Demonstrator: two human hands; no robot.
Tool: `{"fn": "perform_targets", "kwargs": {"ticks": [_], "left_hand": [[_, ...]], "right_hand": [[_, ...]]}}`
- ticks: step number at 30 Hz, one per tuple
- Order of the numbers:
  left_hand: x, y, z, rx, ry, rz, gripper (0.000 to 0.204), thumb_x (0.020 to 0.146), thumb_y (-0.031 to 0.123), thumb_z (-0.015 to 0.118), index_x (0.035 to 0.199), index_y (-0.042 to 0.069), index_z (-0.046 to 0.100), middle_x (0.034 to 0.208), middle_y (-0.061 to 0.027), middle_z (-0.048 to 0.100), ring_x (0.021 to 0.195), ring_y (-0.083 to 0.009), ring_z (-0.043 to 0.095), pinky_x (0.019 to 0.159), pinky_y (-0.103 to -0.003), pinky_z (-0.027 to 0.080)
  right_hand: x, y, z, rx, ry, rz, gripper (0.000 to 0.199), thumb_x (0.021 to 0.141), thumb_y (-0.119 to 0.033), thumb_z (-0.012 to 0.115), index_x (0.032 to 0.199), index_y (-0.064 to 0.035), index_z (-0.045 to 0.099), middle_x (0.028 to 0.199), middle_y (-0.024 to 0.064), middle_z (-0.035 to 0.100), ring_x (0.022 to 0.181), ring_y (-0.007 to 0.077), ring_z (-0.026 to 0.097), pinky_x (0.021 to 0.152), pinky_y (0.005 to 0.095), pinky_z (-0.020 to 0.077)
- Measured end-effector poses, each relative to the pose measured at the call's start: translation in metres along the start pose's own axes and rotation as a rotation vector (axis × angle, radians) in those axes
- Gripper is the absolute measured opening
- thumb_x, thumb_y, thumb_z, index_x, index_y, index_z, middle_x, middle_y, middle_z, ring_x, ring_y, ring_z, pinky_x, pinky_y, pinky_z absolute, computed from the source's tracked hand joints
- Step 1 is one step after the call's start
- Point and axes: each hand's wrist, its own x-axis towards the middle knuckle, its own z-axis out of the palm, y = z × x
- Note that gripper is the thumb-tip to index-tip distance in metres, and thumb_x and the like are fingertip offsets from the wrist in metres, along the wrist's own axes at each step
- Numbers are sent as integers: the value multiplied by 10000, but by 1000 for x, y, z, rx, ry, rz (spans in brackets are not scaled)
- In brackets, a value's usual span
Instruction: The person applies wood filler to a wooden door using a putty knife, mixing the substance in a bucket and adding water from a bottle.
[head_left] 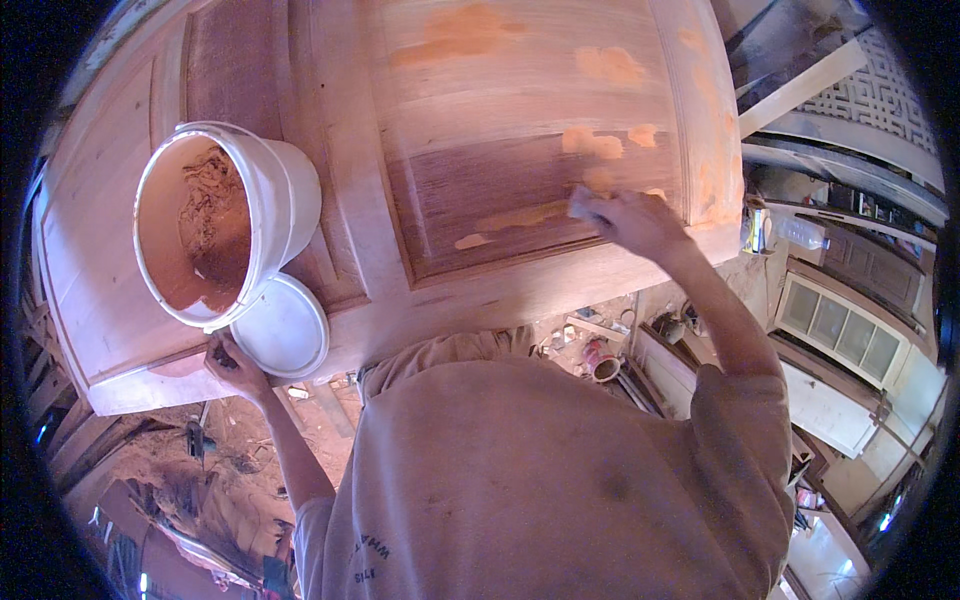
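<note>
A large wooden panelled door [375,270] lies flat in front of me. Orange-brown filler patches [480,30] are spread over its right panel and right edge. My right hand [645,228] grips a small pale flat scraper [582,203], held against the lower part of that panel beside a streak of filler. At the left, a white bucket [290,195] stands on the door, with reddish-brown filler [215,225] inside. Its round white lid [282,328] lies next to it. My left hand [238,368] is closed at the door's near edge, just below the bucket, around something dark and unclear.
Below the door, scraps and offcuts litter the dusty floor, with a reddish can [601,360] among them. To the right are a white-framed glazed panel [842,318], stacked boards and a clear plastic bottle [803,233]. A pale beam [805,85] slants at the upper right.
</note>
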Motion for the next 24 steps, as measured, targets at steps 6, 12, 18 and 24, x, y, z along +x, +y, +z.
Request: {"fn": "perform_targets", "kwargs": {"ticks": [6, 12, 18, 24], "left_hand": [[2, 21, 5, 61, 9, 97, 257, 956, 176, 623, 1098, -38, 616, 1021, -162, 616, 866, -256, 633, 761, -366, 532], [1, 13, 2, 31, 22, 125, 245, 958, 173, 640, 1067, -46, 627, 1037, -169, 625, 885, -253, 638, 756, -367, 538], [3, 6, 3, 28, 12, 157, 278, 962, 191, 629, 1094, -54, 621, 1008, -181, 629, 874, -273, 635, 767, -378, 528], [13, 0, 10, 57, -8, 95, 290, 958, 196, 639, 1069, -71, 617, 965, -181, 618, 853, -268, 623, 765, -381, 517]], "right_hand": [[-31, 115, 15, -214, -65, 125, 375, 910, -255, 613, 1284, -237, 622, 812, 150, 666, 735, 331, 666, 684, 438, 544], [-73, 98, 8, 958, 318, 577, 394, 988, -293, 581, 1358, -158, 582, 659, 28, 536, 461, 111, 498, 437, 267, 421], [-84, 41, 102, 2004, 732, 483, 330, 1010, -422, 511, 1180, -140, 540, 733, -39, 447, 425, 51, 354, 385, 218, 290], [-82, 34, 112, 1889, 522, 407, 410, 1020, -366, 512, 1339, -109, 514, 719, -10, 498, 427, 63, 420, 389, 233, 361]]}}
